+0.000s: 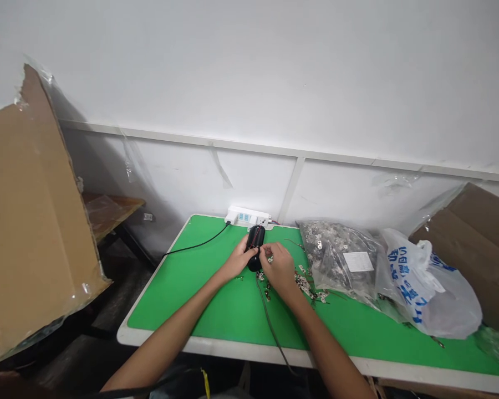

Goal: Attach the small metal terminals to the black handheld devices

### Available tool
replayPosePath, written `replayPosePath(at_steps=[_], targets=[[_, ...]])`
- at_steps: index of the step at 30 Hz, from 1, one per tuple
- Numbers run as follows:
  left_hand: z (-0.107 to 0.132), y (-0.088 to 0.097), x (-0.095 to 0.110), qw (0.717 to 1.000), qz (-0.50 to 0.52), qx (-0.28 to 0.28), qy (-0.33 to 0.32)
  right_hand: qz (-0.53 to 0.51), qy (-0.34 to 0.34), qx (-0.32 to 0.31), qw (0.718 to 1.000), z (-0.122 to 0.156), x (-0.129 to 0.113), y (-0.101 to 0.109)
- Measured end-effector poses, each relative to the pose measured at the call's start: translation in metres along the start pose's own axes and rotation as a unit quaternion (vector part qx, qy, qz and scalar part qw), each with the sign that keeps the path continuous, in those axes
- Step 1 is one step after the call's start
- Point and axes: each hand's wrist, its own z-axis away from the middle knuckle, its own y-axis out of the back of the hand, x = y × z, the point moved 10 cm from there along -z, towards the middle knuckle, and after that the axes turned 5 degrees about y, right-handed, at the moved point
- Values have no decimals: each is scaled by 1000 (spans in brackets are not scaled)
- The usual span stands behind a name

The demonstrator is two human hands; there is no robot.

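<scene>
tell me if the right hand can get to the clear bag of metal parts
Probably yes: the right hand lies just left of the clear bag of metal parts, with only small loose metal pieces on the green table between them.

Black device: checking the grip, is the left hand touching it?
Touching. The head view shows the left hand curled against the black device, no gap between them.

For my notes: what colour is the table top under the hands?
The table top is plain green with a white edge, seen in the head view.
</scene>
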Motion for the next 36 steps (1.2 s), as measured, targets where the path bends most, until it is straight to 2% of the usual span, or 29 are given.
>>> replayPosePath(at_steps=[7, 14, 23, 32, 36], targets=[[0, 3, -5, 999, -23, 33, 7, -1, -16, 22, 1000, 1, 0, 5], [0, 0, -3, 999, -25, 24, -4, -10, -36, 22, 999, 1, 6, 4], [1, 1, -4, 999, -29, 29, -2, -21, -24, 0, 1000, 1, 3, -1], [-1, 1, -10, 1000, -13, 17, 8, -54, -27, -15, 998, 2, 2, -4], [-3, 4, -11, 999, 34, 29, 21, -96, -41, -1, 995, 0, 7, -2]])
